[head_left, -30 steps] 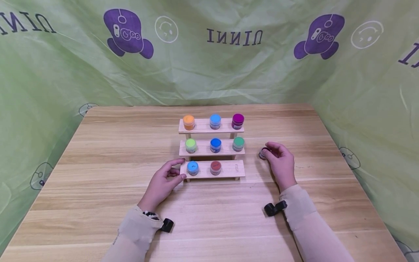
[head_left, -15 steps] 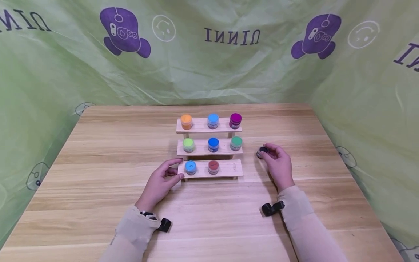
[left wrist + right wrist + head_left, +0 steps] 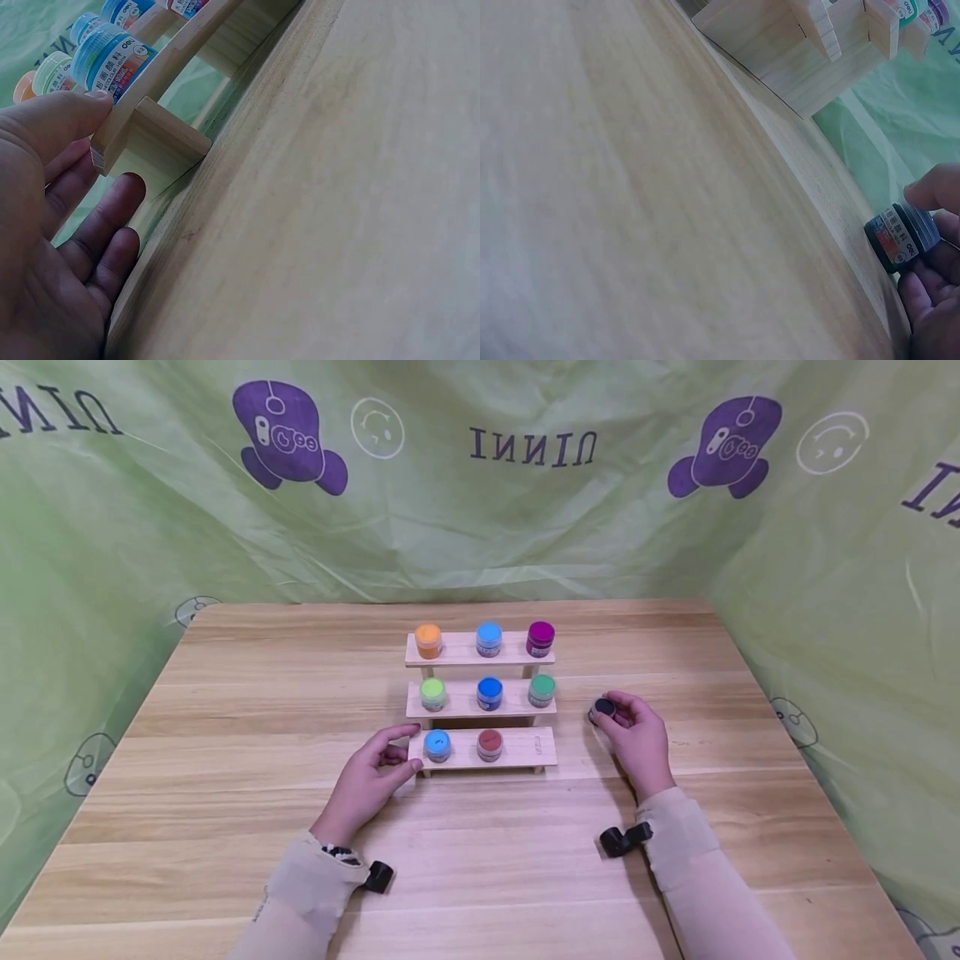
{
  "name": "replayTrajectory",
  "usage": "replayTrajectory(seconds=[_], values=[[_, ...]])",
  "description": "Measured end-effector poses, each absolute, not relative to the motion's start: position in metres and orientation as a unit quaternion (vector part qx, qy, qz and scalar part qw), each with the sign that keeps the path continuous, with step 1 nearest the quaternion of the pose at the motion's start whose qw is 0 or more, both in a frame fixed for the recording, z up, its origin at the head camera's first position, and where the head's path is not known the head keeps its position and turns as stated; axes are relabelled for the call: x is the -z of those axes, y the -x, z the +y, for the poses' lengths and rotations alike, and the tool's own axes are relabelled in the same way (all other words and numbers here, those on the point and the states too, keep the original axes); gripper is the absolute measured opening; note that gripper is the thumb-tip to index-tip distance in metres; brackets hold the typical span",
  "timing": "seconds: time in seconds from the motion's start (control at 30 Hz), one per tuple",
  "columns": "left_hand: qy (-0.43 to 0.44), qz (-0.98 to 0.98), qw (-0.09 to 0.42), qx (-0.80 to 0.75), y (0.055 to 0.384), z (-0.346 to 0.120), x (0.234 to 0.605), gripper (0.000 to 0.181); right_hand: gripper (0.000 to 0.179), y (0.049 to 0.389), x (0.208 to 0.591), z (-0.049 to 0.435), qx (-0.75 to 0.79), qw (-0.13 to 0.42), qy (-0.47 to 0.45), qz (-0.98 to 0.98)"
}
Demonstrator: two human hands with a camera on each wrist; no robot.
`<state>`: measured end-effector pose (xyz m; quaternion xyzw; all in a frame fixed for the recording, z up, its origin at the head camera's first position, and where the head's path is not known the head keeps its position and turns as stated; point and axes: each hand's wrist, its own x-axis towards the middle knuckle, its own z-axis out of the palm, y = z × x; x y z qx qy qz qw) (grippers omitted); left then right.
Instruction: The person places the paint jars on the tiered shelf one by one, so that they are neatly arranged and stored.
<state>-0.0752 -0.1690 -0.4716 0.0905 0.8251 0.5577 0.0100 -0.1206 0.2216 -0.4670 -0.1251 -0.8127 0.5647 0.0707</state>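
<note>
My right hand (image 3: 640, 737) holds a dark-lidded paint jar (image 3: 602, 709) by its lid, right of the rack. In the right wrist view the jar (image 3: 901, 235) has a printed label, and its base is close to the tabletop. The left hand (image 3: 369, 781) grips the left end of the lowest step of a three-step wooden rack (image 3: 525, 758), thumb at the front edge and a finger at the back. On that step stand a light blue jar (image 3: 437, 745) and a brown-red jar (image 3: 490, 744), with bare wood to their right.
Lime (image 3: 432, 693), dark blue (image 3: 490, 692) and green (image 3: 542, 690) jars stand on the middle step. Orange (image 3: 428, 641), light blue (image 3: 489, 639) and purple (image 3: 540, 638) ones line the top. Behind the wooden table (image 3: 262, 693) hangs a green printed curtain (image 3: 532, 527).
The right hand has tipped the dark jar slightly, so more of its black lid shows. The left hand keeps its place on the rack; the head view has shifted a little.
</note>
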Motion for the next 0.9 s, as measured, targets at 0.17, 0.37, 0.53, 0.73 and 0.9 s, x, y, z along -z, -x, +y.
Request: replayTrajectory(seconds=[0.17,0.37,0.53,0.73,0.9], values=[[-0.089,0.826,0.010,-0.556,0.0766,-0.1682,0.4691,0.045,0.049,0.1211,0.4651,0.2222,-0.561,0.067,0.122,-0.816],[-0.086,0.831,0.012,-0.549,0.0743,-0.1687,0.4710,0.046,0.050,0.1193,0.4662,0.2218,-0.552,0.058,0.120,-0.823],[-0.081,0.839,0.010,-0.538,0.0707,-0.1703,0.4737,0.047,0.049,0.1171,0.4683,0.2194,-0.564,0.052,0.119,-0.816],[-0.082,0.837,0.009,-0.541,0.0708,-0.1703,0.4753,0.046,0.048,0.1161,0.4698,0.2194,-0.573,0.067,0.118,-0.808],[-0.089,0.835,0.003,-0.543,0.0734,-0.1693,0.4752,0.047,0.048,0.1166,0.4692,0.2201,-0.587,0.086,0.113,-0.797]])
